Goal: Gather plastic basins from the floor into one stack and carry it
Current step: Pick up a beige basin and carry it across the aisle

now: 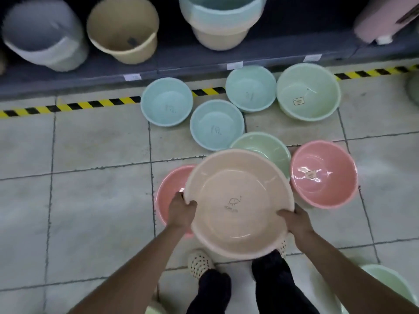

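Farthest left of the near ones, the left pink basin sits on the tiled floor, its right part hidden beneath the basin the person holds. The left hand grips the near-left rim of the beige basin, thumb hooked over the lip and fingers underneath (out of sight). That basin is held mouth up and roughly level, clear of the floor and just ahead of the person's feet. The right hand clamps the near-right rim the same way, so the load hangs between the two hands.

Past its far rim a pale green basin peeks out. To the right of that stands the right pink basin, apart from the held one. Farther off, by the shelf, lie three blue basins and a large green basin, all well apart from the hands.

The basins are round, so no long axis matters for the next move, only which one lies under the load. The left pink basin is directly below the left hand's side and looks nearest. The pale green one lies straight ahead, and the right pink one is off toward the right hand. Stacking seems barely begun, since most basins lie singly on the floor.
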`<state>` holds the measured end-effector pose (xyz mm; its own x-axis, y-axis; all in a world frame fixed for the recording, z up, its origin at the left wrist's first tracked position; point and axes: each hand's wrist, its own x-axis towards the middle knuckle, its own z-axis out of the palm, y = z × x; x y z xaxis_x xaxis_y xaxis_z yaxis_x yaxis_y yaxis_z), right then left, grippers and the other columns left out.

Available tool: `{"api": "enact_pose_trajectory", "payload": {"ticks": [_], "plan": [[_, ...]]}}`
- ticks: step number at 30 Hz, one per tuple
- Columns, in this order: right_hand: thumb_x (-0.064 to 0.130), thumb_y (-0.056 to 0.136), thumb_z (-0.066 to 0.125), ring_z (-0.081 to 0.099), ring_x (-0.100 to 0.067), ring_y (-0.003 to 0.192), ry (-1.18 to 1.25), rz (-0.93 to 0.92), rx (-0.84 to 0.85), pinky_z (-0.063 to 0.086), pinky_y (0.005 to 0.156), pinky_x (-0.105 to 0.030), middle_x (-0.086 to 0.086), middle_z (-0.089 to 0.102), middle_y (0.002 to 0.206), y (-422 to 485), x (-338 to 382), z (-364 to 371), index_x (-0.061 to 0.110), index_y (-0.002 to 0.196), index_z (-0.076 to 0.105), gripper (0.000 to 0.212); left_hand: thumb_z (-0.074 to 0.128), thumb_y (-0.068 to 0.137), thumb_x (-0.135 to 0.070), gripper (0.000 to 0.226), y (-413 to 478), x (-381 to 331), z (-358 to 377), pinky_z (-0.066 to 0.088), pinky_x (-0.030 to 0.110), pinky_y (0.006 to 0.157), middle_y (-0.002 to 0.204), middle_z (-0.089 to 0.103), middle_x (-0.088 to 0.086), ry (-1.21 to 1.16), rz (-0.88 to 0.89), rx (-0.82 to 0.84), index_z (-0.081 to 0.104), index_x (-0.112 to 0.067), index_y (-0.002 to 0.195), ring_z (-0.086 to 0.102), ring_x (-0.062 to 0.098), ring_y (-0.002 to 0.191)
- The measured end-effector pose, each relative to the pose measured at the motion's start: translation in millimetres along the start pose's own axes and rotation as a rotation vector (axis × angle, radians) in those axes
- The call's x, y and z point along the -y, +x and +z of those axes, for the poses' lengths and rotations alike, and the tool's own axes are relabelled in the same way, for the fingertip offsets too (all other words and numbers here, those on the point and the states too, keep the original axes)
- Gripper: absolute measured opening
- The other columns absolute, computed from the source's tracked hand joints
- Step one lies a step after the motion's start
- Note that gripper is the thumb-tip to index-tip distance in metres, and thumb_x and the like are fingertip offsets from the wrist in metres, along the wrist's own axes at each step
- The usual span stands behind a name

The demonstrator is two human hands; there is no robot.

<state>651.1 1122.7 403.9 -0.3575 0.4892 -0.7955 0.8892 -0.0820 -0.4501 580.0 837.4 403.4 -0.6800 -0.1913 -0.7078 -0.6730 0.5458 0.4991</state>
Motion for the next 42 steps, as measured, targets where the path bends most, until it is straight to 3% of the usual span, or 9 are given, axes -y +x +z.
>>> {"api": "enact_pose_trajectory", "payload": {"ticks": [2,7,13,17,26,29,33,37,42], "plan": [[-0.005,0.086,0.057,0.061,-0.033,0.086,0.067,-0.022,0.011,0.049,0.066,-0.038,-0.010,0.066,0.092,-8,35,5,0.017,0.112,0.060,0.034,0.059,0.088,-0.009,0.020,8,-32,-23,0.048,0.029,0.067,0.093,0.059,0.006,0.020,-0.004,-0.020,0.050,-0.010,0.106,0.057,0.027,0.084],[-0.003,0.084,0.059,0.061,-0.032,0.082,0.134,-0.041,-0.033,0.048,0.066,-0.040,-0.013,0.067,0.093,13,109,3,0.010,0.115,0.064,0.034,0.062,0.085,-0.022,0.032,46,-96,-46,0.054,0.040,0.085,0.099,0.061,0.011,0.097,-0.046,0.018,0.051,-0.005,0.111,0.063,0.033,0.093],[0.001,0.082,0.064,0.064,-0.034,0.096,0.003,-0.074,-0.015,0.054,0.078,-0.039,-0.016,0.070,0.107,57,175,15,0.006,0.121,0.064,0.040,0.065,0.083,-0.017,0.027,105,-134,-44,0.047,0.032,0.069,0.096,0.064,0.014,0.089,-0.055,0.012,0.059,-0.004,0.106,0.061,0.031,0.084],[-0.001,0.080,0.060,0.059,-0.029,0.082,-0.051,-0.109,-0.027,0.044,0.057,-0.027,-0.012,0.066,0.093,101,202,44,0.006,0.112,0.065,0.033,0.066,0.079,-0.021,0.028,162,-149,-35,0.051,0.035,0.067,0.094,0.066,0.017,0.045,-0.062,-0.009,0.059,-0.004,0.099,0.061,0.031,0.080],[0.009,0.072,0.059,0.064,-0.036,0.085,-0.082,-0.177,-0.162,0.055,0.075,-0.048,-0.019,0.071,0.092,252,220,156,0.006,0.100,0.069,0.030,0.065,0.078,-0.025,0.043,350,-140,-3,0.043,0.033,0.073,0.101,0.061,0.014,0.010,0.011,0.020,0.058,0.001,0.112,0.057,0.028,0.088],[0.003,0.074,0.060,0.061,-0.032,0.077,0.009,-0.181,-0.172,0.055,0.065,-0.046,-0.015,0.067,0.083,317,222,203,0.008,0.098,0.069,0.026,0.062,0.085,-0.019,0.025,422,-121,14,0.050,0.034,0.078,0.100,0.062,0.010,0.058,0.083,-0.006,0.058,-0.005,0.105,0.059,0.027,0.089],[0.000,0.077,0.061,0.057,-0.029,0.071,0.078,-0.197,-0.180,0.043,0.036,-0.022,-0.005,0.059,0.067,394,215,246,0.012,0.094,0.068,0.023,0.061,0.081,-0.027,0.021,496,-97,37,0.054,0.035,0.075,0.087,0.067,0.005,0.147,0.172,-0.010,0.061,-0.009,0.090,0.065,0.028,0.085],[-0.001,0.080,0.061,0.061,-0.032,0.081,0.026,-0.203,-0.148,0.054,0.066,-0.040,-0.014,0.065,0.086,440,194,263,0.008,0.106,0.068,0.028,0.059,0.080,-0.035,0.025,541,-82,60,0.046,0.030,0.070,0.087,0.065,0.002,0.292,0.238,-0.036,0.062,-0.013,0.092,0.061,0.026,0.083],[0.003,0.077,0.065,0.065,-0.035,0.088,-0.057,-0.282,-0.164,0.055,0.074,-0.039,-0.016,0.069,0.097,459,168,256,0.010,0.104,0.071,0.029,0.057,0.079,-0.045,0.038,566,-68,76,0.047,0.031,0.069,0.092,0.065,0.006,0.679,0.391,-0.043,0.066,-0.014,0.100,0.061,0.030,0.083]]}}
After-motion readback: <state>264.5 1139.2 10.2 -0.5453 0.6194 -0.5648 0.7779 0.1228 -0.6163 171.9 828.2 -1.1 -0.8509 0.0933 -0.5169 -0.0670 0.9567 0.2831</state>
